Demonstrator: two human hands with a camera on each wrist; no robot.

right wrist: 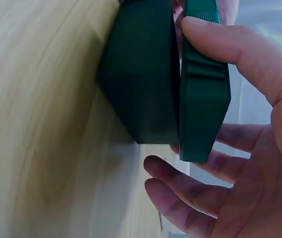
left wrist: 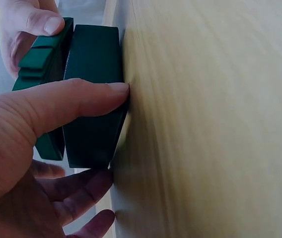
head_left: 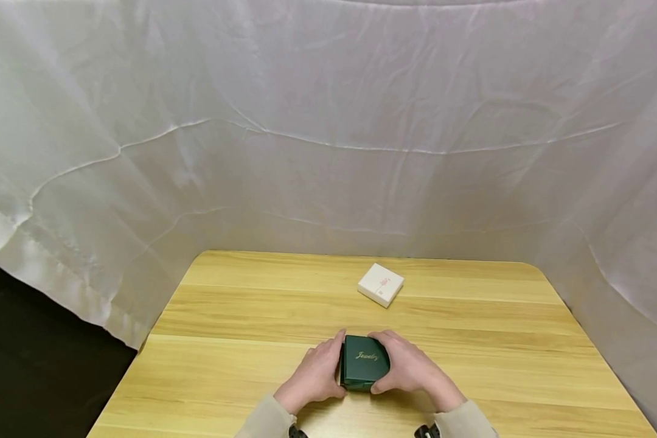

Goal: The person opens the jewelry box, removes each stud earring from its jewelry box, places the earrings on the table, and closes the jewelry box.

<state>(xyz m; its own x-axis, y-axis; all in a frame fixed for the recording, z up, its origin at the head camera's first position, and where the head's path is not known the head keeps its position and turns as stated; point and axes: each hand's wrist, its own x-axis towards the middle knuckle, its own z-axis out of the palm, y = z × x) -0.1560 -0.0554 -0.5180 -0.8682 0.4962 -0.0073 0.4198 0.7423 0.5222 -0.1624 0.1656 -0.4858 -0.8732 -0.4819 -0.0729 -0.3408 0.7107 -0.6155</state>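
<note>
A dark green jewelry box, its lid (head_left: 364,356) lettered "Jewelry" in gold, is between both hands near the table's front. My left hand (head_left: 319,371) grips the base (left wrist: 99,54) low down, thumb across its near side and fingers at the far side. With thumb and fingers my right hand (head_left: 410,368) pinches the lid (right wrist: 205,94), which bears a pleated green ribbon bow on its near side. A narrow gap shows between lid and base in both wrist views, the lid sitting slightly tilted over the base. What lies inside the box is hidden.
Farther back on the wooden table (head_left: 224,316) lies a small white box (head_left: 380,284) with a pink floral print. Pale cloth (head_left: 328,182) hangs behind the table and along its sides. A dark area (head_left: 33,365) shows beyond the left edge.
</note>
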